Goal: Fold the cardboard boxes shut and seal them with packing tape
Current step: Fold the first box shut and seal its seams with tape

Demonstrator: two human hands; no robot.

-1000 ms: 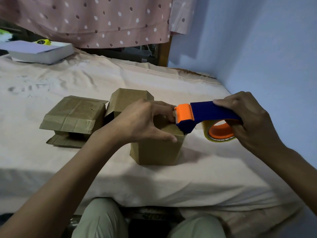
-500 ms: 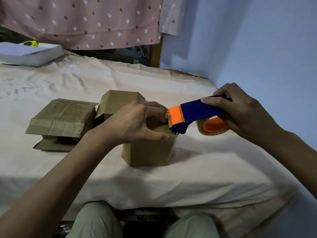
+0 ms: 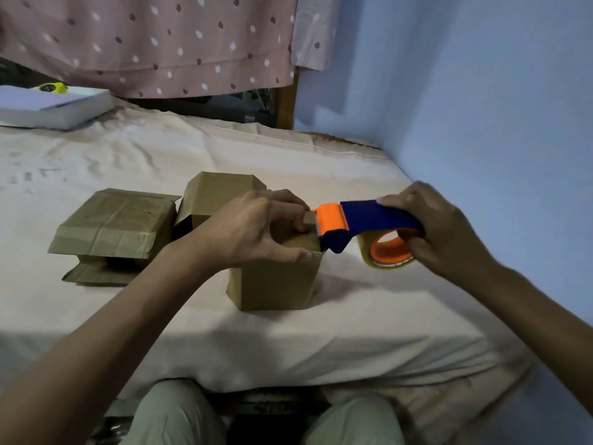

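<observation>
The fingers (image 3: 296, 220) of the left hand (image 3: 253, 229) are curled over the top of a small cardboard box (image 3: 276, 281), thumb along its near top edge, pinching at the tape end by the dispenser's mouth. The right hand (image 3: 442, 232) grips the blue handle of a tape dispenser (image 3: 362, 220), fingers wrapped round it; its orange front sits against the box's top right edge, and the roll of clear tape (image 3: 388, 252) on an orange hub hangs under the handle. The box stands upright near the front edge of the bed (image 3: 353, 332), right of the middle. Just behind it lies a second box (image 3: 218, 191) with a flap open, and to the left a third box (image 3: 112, 223) on its side with flaps loose. At the far left corner of the bed rests a flat white box (image 3: 54, 107) with something yellow (image 3: 51, 87) behind it. No writing or label can be read on any of them. A dotted pink curtain (image 3: 154, 43) hangs at the back, a blue wall (image 3: 465, 91) on the right.
</observation>
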